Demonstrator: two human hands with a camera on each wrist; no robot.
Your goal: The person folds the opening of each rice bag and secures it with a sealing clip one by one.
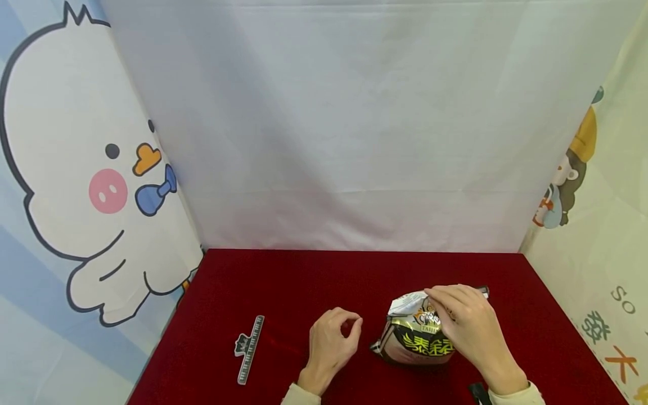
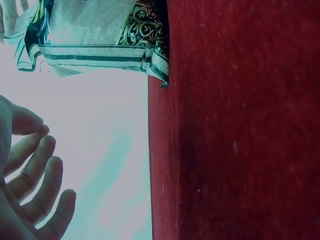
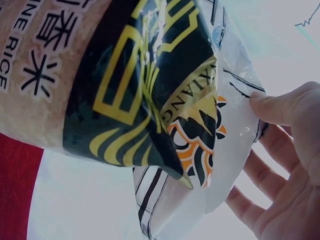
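Rice bag [image 1: 412, 337]: one, resting on the bench [image 1: 304, 281]; slack top pinched between thumb and fingers of the right hand [image 1: 468, 323], presumably to keep the film raised. Left hand [image 1: 331, 346]: loosely curled beside the bag, holding nothing. Clip [image 1: 251, 350]: one, lying well apart, leftward, seemingly out of the way.

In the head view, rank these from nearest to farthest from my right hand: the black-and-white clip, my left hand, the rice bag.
1. Rice bag: pinched near its top by the right hand.
2. Left hand: just left of the bag.
3. Black-and-white clip: farthest left, past the left hand.
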